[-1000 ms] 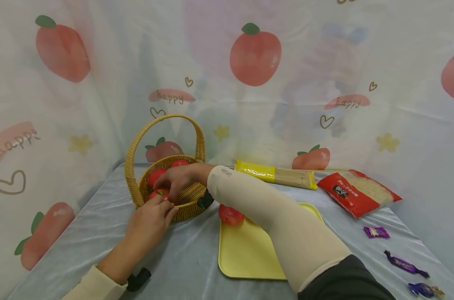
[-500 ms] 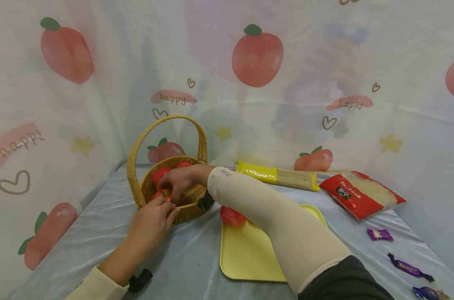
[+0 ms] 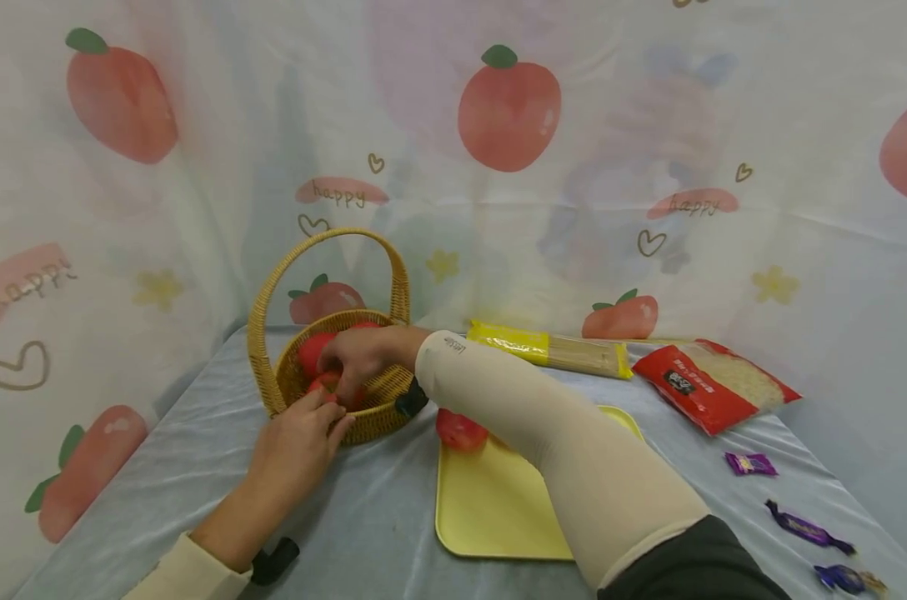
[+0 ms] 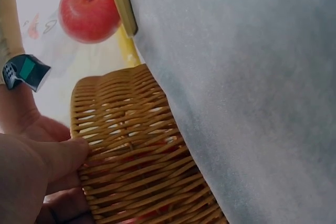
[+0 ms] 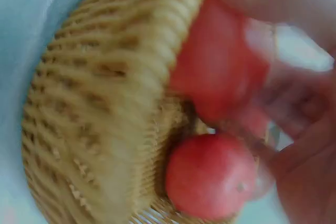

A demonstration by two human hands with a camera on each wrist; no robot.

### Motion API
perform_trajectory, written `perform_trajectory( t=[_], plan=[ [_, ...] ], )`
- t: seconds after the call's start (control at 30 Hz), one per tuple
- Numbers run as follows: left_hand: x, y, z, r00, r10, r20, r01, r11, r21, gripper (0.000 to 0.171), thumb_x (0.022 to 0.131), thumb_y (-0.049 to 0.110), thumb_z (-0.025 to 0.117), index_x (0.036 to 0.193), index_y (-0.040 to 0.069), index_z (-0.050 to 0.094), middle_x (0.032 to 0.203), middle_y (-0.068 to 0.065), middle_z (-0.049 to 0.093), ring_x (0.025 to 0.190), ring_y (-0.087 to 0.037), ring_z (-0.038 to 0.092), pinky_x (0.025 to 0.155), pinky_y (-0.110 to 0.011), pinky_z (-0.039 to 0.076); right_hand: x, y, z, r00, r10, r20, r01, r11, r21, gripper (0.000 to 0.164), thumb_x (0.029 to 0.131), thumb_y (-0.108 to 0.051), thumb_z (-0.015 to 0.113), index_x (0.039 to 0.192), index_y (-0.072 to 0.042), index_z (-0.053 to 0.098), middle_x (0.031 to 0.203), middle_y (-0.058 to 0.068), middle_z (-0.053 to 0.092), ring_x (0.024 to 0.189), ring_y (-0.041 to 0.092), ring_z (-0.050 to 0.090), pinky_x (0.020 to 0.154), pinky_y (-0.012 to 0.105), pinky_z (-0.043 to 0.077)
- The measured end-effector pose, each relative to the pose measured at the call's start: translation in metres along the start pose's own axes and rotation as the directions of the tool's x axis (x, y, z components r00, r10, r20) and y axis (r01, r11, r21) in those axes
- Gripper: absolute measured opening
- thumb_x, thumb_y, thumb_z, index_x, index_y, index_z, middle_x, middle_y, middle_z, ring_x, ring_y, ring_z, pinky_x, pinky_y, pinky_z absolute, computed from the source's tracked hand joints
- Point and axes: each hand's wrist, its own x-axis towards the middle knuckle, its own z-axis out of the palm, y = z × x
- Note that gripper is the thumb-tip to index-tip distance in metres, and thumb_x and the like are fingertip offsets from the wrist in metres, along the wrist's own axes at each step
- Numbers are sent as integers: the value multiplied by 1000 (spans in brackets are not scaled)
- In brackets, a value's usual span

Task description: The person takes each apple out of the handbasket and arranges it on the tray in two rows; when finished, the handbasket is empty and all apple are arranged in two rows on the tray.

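A woven basket (image 3: 371, 427) with a tall handle stands at the left of the table. My left hand (image 3: 294, 446) pinches its near rim; in the left wrist view the thumb lies on the outside of the weave (image 4: 131, 129). Reaching into the basket, my right hand (image 3: 367, 357) has its fingers curled around a red apple (image 5: 220, 61), blurred in the right wrist view. Another apple (image 5: 210, 177) sits beside it, and the head view shows apples (image 3: 314, 354) farther back, partly behind the hand.
A yellow tray (image 3: 491, 517) lies right of the basket, an apple (image 3: 461, 431) at its far left corner, the right forearm across it. Behind are a noodle pack (image 3: 573, 354) and a red bag (image 3: 712, 387). Wrapped candies (image 3: 751, 464) lie at the right. A printed curtain hangs behind.
The right hand and the apple in its fingers have shifted slightly right within the basket. The left hand stays on the rim. The head view has swayed a little.
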Motion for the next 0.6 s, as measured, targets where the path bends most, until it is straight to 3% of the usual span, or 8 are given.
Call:
perform_trajectory(
  t=[0.13, 0.27, 0.47, 0.6],
  plan=[
    [0, 1, 3, 999, -23, 32, 23, 1000, 3, 15, 86, 18, 86, 85, 7, 74, 79, -4, 59, 68, -25, 63, 58, -44, 55, -4, 0, -4, 999, 27, -34, -25, 998, 60, 50, 92, -23, 69, 141, -16, 60, 119, -6, 63, 104, 10, 59, 89, 21, 48],
    [3, 3, 3, 997, -19, 74, 20, 1000, -6, 14, 88, 18, 84, 91, 7, 77, 85, -5, 63, 71, -23, 65, 62, -42, 57, -4, -5, -7, 996, 52, 71, -61, 990, 129, 58, 91, -31, 72, 146, -21, 58, 130, -11, 61, 114, 6, 58, 95, 20, 48],
    [1, 2, 1, 1000, 8, 8, -8, 1000, 2, 15, 85, 15, 86, 85, 5, 75, 80, -5, 59, 67, -22, 61, 59, -41, 55, -1, -12, -5, 992, 31, 119, -48, 988, 148, 57, 91, -32, 72, 146, -24, 58, 136, -12, 58, 119, 5, 53, 97, 20, 46],
    [-2, 2, -2, 1000, 12, 13, -12, 1000, 14, 15, 84, 16, 87, 85, 7, 75, 78, -4, 57, 64, -20, 59, 56, -40, 53, 1, -12, 2, 988, 28, 149, -64, 968, 244, 65, 90, -28, 73, 151, -21, 53, 141, -11, 55, 124, 8, 49, 99, 19, 45]
  ],
)
